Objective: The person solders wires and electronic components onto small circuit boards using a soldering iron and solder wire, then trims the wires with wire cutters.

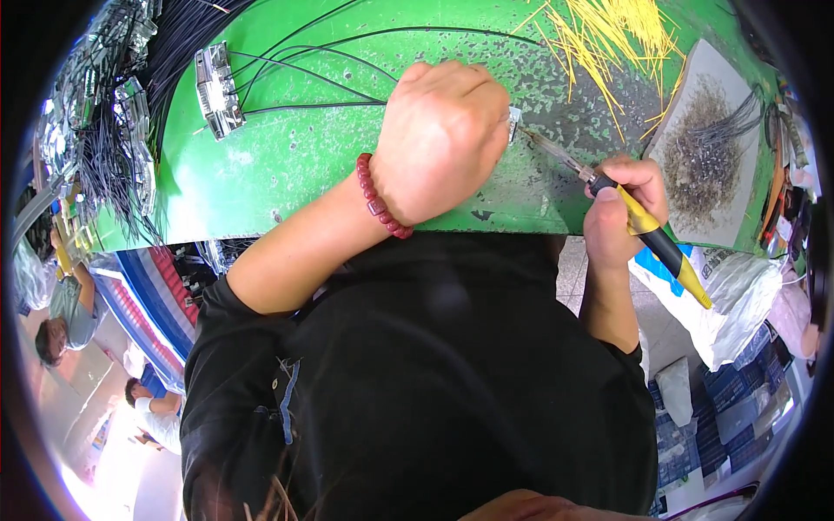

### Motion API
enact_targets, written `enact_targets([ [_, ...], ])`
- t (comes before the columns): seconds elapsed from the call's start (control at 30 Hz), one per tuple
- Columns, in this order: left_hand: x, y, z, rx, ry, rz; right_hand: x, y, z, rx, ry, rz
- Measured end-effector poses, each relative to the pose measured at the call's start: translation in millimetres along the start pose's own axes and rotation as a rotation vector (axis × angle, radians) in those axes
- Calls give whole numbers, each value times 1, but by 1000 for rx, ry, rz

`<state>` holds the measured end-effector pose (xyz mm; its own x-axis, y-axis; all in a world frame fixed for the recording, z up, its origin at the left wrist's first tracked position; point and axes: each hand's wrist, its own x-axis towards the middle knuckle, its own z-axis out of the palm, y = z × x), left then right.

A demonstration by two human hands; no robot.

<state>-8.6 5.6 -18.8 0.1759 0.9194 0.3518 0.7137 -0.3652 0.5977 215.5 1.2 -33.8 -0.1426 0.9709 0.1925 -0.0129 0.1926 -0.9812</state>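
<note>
My right hand [621, 204] is closed round the handle of a yellow and black soldering iron [645, 221]. The iron's thin metal tip points left and reaches to a small silvery part [514, 123] beside my left hand [447, 139]. That left hand is curled, back upward, with a red bead bracelet at the wrist; its fingertips are hidden beneath it, and the silvery part sticks out at their edge. Thin black wires [317, 105] run to it from a cluster of shiny metal connectors [217, 91] on the left of the green table [287, 182].
Yellow wires [608, 39] lie loose at the back right. A grey-white board [717, 130] covered with dark crumbs and fine strands is at the right. Bundles of black wires with metal ends [122, 130] fill the left. Plastic bags [730, 304] hang below the right edge. Other people sit far left.
</note>
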Motion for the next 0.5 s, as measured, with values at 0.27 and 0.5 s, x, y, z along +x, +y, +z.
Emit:
enact_targets([
  [0.27,5,2,-5,-1,-59,-18,-1,3,-3,16,-2,26],
  [0.5,11,4,-10,11,-154,-29,0,0,0,6,-10,43],
])
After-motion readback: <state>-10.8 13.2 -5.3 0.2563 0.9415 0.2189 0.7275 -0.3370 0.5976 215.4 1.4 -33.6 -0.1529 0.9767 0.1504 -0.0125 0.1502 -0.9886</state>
